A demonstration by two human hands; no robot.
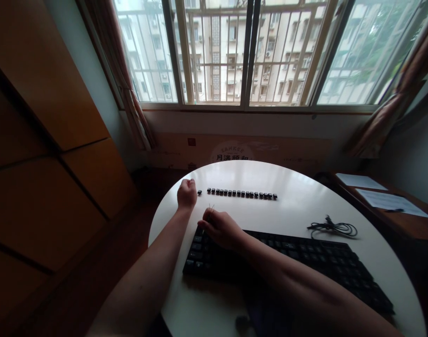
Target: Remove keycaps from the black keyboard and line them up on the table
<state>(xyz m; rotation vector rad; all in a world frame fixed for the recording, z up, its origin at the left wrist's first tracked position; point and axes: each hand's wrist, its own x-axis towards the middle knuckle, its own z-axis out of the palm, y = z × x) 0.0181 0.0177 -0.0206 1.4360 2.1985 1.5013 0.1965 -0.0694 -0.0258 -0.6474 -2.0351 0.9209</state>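
bright window (249,56) — deep shadows, glare on tabletop (287,213)

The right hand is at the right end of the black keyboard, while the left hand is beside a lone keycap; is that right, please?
Not quite: the head view shows the right hand at the left end of the black keyboard. The left hand is indeed beside a lone keycap.

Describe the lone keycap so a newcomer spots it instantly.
On the white table, beyond the black keyboard, a row of small black keycaps runs crosswise. The lone keycap sits just right of the left hand, set apart from the row by a gap.
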